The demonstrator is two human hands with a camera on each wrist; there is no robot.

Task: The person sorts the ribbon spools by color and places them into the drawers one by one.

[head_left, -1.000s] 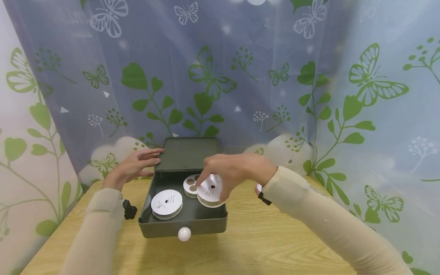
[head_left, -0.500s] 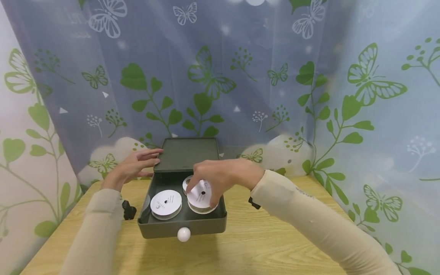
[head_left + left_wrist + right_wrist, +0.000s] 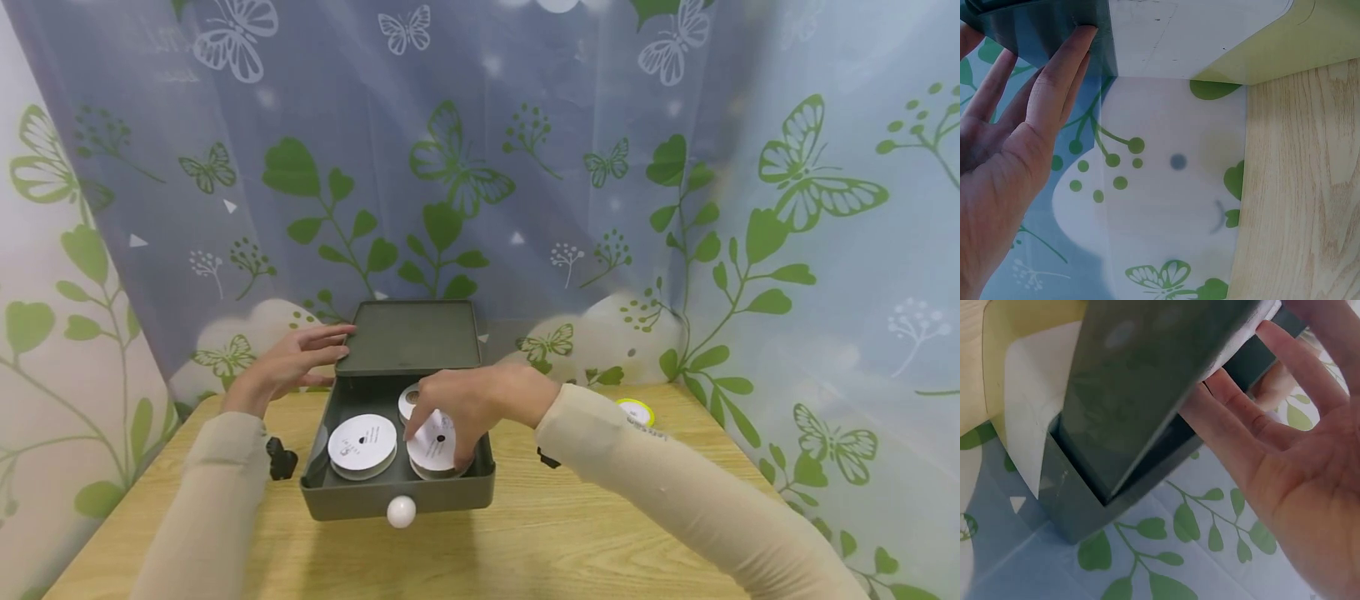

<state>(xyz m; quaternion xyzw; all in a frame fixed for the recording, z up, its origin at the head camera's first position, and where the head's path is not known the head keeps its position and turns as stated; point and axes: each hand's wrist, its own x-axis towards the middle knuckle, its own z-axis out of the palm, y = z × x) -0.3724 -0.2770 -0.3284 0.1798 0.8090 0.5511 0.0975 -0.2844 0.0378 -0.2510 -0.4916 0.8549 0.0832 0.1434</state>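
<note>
A dark green box (image 3: 416, 333) stands on the table with its drawer (image 3: 337, 502) pulled out. My right hand (image 3: 480, 404) reaches into the drawer and grips a white ribbon spool (image 3: 431, 450) at its front right, thumb and fingers on opposite sides. To its left lies another white spool (image 3: 363, 442). A smaller spool (image 3: 408, 398) sits behind, partly covered by the right hand. My left hand (image 3: 296, 358) rests with extended fingers against the box's left side; its fingertips touch the box in the left wrist view.
A round white knob (image 3: 401, 512) projects from the drawer front. A yellow-rimmed disc (image 3: 636, 412) lies on the wooden table (image 3: 570, 517), partly behind the right sleeve. A printed curtain (image 3: 525, 125) hangs behind the table.
The right hand has moved left and lowered the white spool into the drawer's front right. The yellow-rimmed disc has come into sight behind the sleeve. The left hand has stayed put.
</note>
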